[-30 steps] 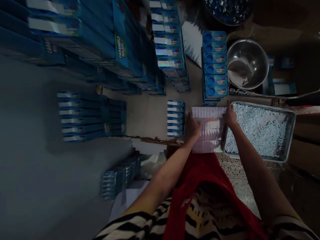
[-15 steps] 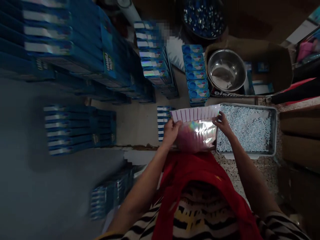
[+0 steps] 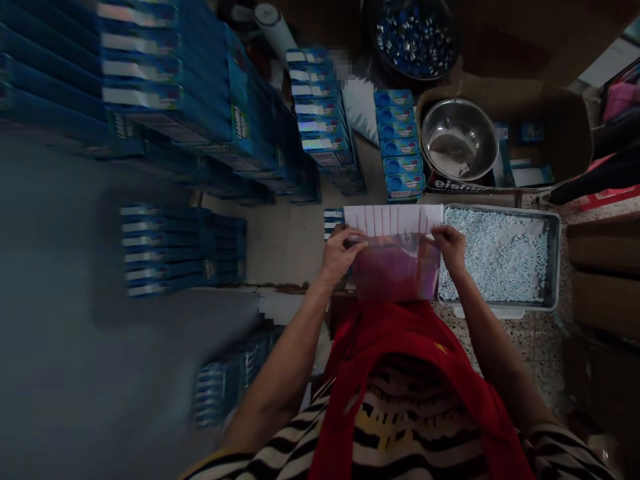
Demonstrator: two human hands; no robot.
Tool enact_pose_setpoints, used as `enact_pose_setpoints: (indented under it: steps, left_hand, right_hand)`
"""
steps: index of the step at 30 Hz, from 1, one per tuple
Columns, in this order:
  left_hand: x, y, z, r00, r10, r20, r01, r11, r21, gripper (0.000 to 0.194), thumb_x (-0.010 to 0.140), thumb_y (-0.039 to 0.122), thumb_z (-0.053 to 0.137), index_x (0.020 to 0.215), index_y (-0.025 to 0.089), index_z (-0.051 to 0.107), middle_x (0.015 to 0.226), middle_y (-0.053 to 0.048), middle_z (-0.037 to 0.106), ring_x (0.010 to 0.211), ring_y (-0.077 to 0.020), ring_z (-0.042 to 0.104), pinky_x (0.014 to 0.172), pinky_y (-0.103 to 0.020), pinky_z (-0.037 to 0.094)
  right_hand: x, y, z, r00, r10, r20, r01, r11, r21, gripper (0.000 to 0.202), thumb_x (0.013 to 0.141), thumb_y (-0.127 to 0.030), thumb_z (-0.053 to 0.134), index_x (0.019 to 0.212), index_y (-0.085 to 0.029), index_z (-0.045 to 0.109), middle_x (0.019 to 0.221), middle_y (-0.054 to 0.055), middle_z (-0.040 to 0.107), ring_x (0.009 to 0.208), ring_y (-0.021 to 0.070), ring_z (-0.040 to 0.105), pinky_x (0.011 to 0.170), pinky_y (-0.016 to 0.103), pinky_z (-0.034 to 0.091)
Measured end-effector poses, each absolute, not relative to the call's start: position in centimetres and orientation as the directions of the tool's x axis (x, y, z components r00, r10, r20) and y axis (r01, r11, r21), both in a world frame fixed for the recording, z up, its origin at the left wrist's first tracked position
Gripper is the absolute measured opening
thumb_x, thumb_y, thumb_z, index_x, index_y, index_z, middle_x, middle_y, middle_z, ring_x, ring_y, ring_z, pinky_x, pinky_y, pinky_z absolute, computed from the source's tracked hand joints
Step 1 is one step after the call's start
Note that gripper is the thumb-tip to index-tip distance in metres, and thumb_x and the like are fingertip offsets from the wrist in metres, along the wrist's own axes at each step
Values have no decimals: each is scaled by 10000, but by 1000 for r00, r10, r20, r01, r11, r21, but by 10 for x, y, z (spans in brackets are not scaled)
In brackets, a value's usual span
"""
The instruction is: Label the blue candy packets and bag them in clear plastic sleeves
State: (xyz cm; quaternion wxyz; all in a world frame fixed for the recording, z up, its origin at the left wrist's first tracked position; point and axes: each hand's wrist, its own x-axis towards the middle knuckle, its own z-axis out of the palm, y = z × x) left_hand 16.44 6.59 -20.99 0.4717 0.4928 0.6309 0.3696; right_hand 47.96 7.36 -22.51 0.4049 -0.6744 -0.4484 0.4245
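Left hand [image 3: 341, 257] and right hand [image 3: 451, 249] were both closed on the plastic sheet [image 3: 390, 268], thumbs and fingertips pinching it near its two sides, just below the white strip [image 3: 387, 220] along its far end. From where I stood, the sheet reached over the front edge of the counter [image 3: 280, 233] toward the red apron [image 3: 395, 320]; I couldn't tell whether the two touched. Beside and partly under its left side were some small blue boxes [image 3: 333, 223], mostly hidden. Just right of the sheet sat a tray [image 3: 555, 260] of pale blue pellets [image 3: 500, 257]. Farther from the front edge ran a row of blue packs [image 3: 403, 148], next to a metal bowl [image 3: 481, 125] in a cardboard box [image 3: 550, 110]. Tall stacks [image 3: 200, 100] of blue cartons rose toward the counter's back left corner, and a lower bundle [image 3: 175, 250] stood near its left edge.
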Motion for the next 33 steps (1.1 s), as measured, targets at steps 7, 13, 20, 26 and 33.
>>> enact_pose_setpoints:
  steps: [7, 13, 20, 26, 33]
  left_hand:
    - [150, 69, -226, 26, 928, -370, 200, 358, 912, 550, 637, 408, 896, 1137, 185, 842, 1028, -68, 810, 865, -224, 728, 782, -315, 595]
    - [154, 62, -242, -10, 878, -478, 43, 478, 877, 606, 581, 478, 928, 1088, 161, 831, 886, -73, 797, 720, -199, 711, 701, -318, 593]
    - [168, 62, -231, -11, 876, -482, 95, 481, 872, 568, 632, 355, 920, 1170, 194, 835, 866, -47, 803, 785, -209, 718, 773, -325, 594]
    - [179, 62, -230, -76, 970, -230, 424, 240, 873, 148, 784, 324, 893, 896, 228, 879, 925, -56, 702, 935, -238, 676, 924, -372, 567]
    - [190, 86, -205, 155, 985, -81, 660, -42, 751, 169, 942, 376, 788, 859, 253, 869, 1064, -82, 808, 1038, -276, 725, 1022, -407, 530]
  right_hand:
    - [488, 64, -221, 24, 935, -353, 125, -353, -927, 409, 638, -405, 904, 1006, -244, 829, 877, 2, 780, 767, 197, 685, 763, 355, 580]
    - [494, 51, -226, 56, 913, -404, -56, -401, -914, 563, 514, -404, 1007, 1036, -272, 843, 1112, 37, 835, 1010, 285, 766, 891, 442, 642]
    - [497, 47, -227, 138, 933, -331, 197, -354, -914, 522, 613, -552, 992, 1018, -248, 864, 1002, 56, 824, 887, 255, 721, 888, 439, 604]
    - [502, 48, -220, 142, 988, -67, 627, -143, -766, 286, 929, -522, 776, 830, -261, 840, 922, 74, 719, 949, 264, 647, 945, 445, 530]
    - [514, 63, -174, -223, 945, -239, 895, 102, -434, 228, 1070, -381, 608, 1134, -233, 769, 1003, 70, 836, 967, 271, 720, 1171, 504, 301]
